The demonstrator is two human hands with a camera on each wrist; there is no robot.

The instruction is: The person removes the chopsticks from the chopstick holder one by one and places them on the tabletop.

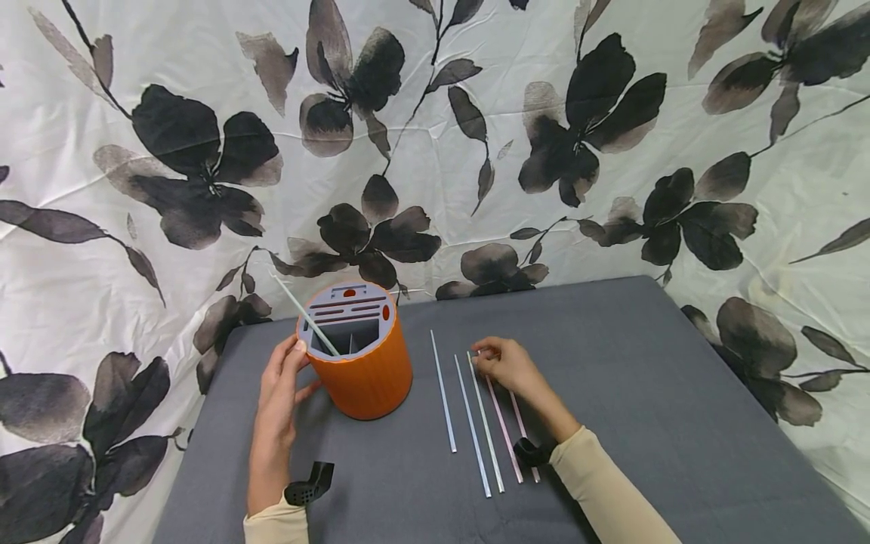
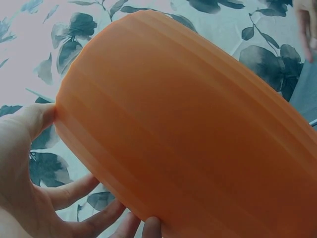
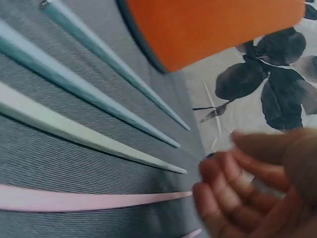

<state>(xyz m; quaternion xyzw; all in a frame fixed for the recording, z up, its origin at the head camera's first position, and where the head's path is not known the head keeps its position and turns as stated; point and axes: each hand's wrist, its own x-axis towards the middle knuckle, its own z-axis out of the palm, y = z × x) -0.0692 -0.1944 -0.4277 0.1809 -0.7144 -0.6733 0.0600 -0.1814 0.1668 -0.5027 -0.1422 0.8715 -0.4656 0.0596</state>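
An orange round desk organizer (image 1: pixel 370 385) with a lavender slotted top stands upright on the grey-covered table. My left hand (image 1: pixel 275 393) holds its left side, thumb at the rim and fingers against the wall. A slim pale-green stick (image 1: pixel 295 302) leans out of the organizer's open compartment. To the right, two blue sticks (image 1: pixel 444 393), a pale-green stick (image 1: pixel 485 423) and two pink sticks (image 1: pixel 504 432) lie roughly side by side. My right hand (image 1: pixel 506 366) is over the far ends of the green and pink ones, its fingers (image 3: pixel 225 191) loosely curled with nothing between them.
Grey cloth covers the table (image 1: pixel 666 393). Behind it hangs a white curtain (image 1: pixel 435 151) printed with dark flowers, close to the organizer's back. A black wrist strap mount (image 1: pixel 311 487) sits on each wrist, the right one over the pink sticks' near ends.
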